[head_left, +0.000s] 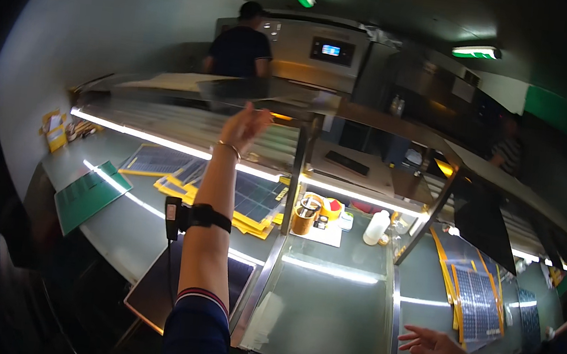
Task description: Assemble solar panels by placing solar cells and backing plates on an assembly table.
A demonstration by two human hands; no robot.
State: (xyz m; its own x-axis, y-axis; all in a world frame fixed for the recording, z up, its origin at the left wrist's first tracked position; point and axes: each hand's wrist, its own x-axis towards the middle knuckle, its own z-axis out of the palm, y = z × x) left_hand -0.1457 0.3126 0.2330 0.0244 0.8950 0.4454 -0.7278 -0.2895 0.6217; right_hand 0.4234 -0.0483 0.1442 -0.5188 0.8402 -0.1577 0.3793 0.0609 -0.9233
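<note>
My left hand [245, 126] is raised over the upper shelf, its fingers slightly blurred and loosely spread, with nothing visible between them. Just beyond it is a dark, flat sheet [230, 90], smeared by motion; a gap seems to part it from my fingers. A black strap with a small device [179, 218] is around my left forearm. Low on the right, my right hand [435, 346] hovers by the bench with its fingers apart, holding nothing. Nearest to it is a gridded solar panel [479, 305] with yellow edging.
Yellow-edged panels [257, 198] are stacked under the left shelf, beside a green board [91, 197]. A white bottle [376, 227] and a brown cup [305, 215] stand at the back of the glossy bench [325, 306]. A phone-like slab [347, 163] lies on the shelf. Another person [240, 48] stands beyond.
</note>
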